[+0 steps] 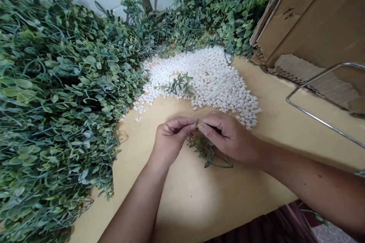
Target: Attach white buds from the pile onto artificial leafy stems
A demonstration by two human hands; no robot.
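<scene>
The left hand (171,136) and the right hand (232,136) meet over the desk (182,212). The left thumb and finger are pressed together on a tiny bit (196,124), too small for me to tell what it is. The right thumb and finger pinch right beside it, and they seem to hold the end of a leafy sprig (209,152). The sprig hangs just below the fingers, and its thin stem bends round under the right hand. Only the tips do the holding, maybe because the bit is so small that a whole fist would hide it.

Just past the hands is a big spread of little white pieces (212,79). They lie close, perhaps so that either hand can get one without a long reach. One small loose sprig (182,83) lies on top of them.

A huge heap of green leaves (71,83) fills the left side, and more leafy stems (225,3) are piled at the back. Maybe they are pushed to the edges to leave room in the middle. A cardboard box (322,19) stands at the far right, with a bent metal wire (313,113) in front of it.
</scene>
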